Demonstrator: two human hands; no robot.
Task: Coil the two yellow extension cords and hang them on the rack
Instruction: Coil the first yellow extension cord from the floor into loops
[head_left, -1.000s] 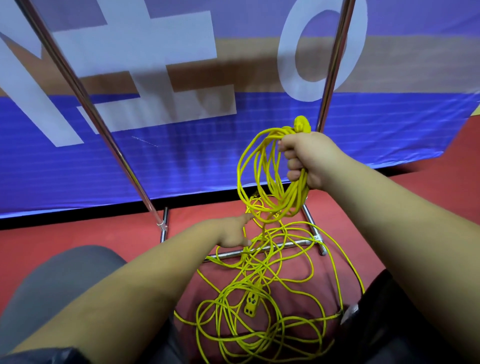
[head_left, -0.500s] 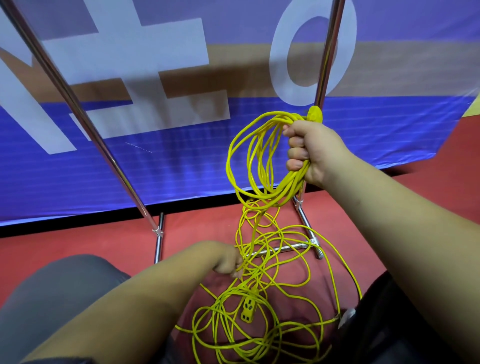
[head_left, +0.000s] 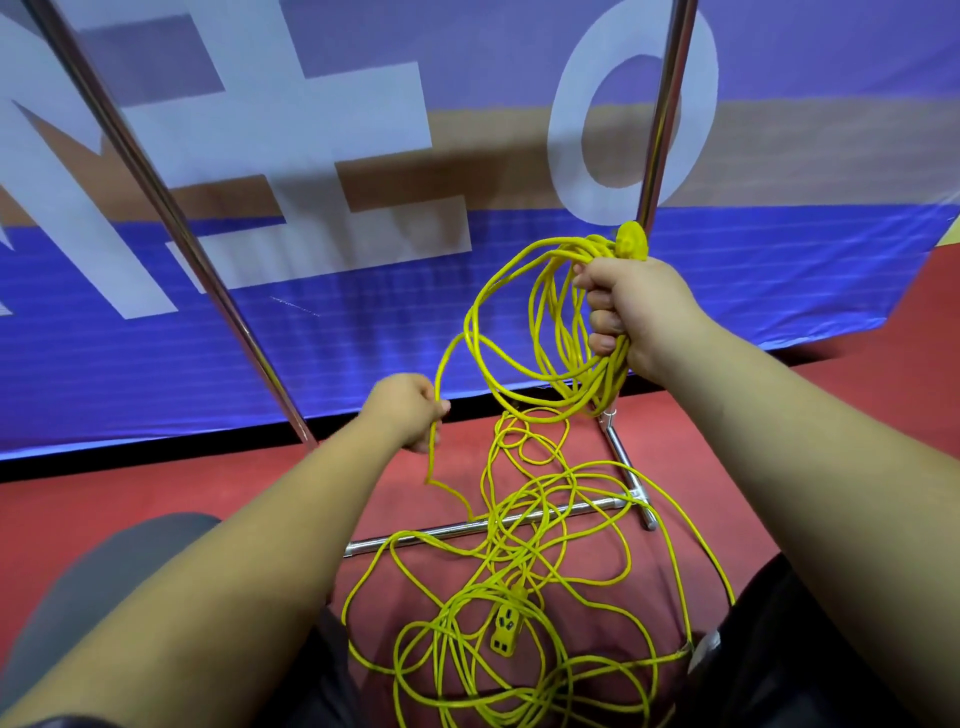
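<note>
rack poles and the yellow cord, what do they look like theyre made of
Rack poles: metal, most likely polished steel or chrome plate; they are silvery with bright streaks of reflection.
Yellow cord: a flexible plastic or rubber jacket, smooth with a slight sheen; it bends into loose loops.

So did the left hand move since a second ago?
Yes. The left hand was down at the rack's floor bar; now it is higher, well above that bar, gripping a strand of yellow cord.
</note>
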